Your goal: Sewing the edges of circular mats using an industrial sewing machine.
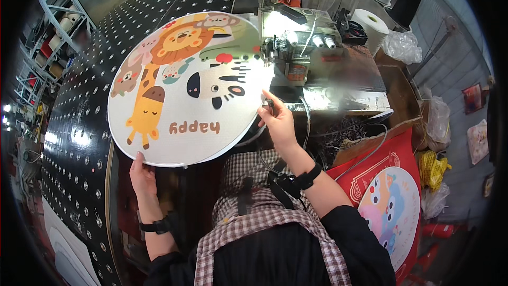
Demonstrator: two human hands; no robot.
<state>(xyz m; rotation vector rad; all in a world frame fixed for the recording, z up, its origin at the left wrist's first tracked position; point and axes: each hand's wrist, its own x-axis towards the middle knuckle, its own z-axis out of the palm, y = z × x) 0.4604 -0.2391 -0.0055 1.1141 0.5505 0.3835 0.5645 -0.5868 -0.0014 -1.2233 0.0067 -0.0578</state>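
A large round mat (180, 100) with a white ground and cartoon animals lies partly on the black table, its right edge at a lit industrial sewing machine (301, 37). My left hand (143, 176) grips the mat's near left edge, thumb on top and the fingers mostly hidden beneath. At the right edge, just below the machine's bright working area, my right hand (277, 123) pinches the rim between thumb and fingers. A small dark item shows by those fingers; I cannot make out what it is. Glare hides the needle area.
The black table (79, 100) is studded with metal balls. Thread cones (369, 25) stand behind the machine. A cardboard box (360, 137) of dark scraps sits to the right, above another round cartoon mat (390, 214) on red material. Cables hang near my right wrist.
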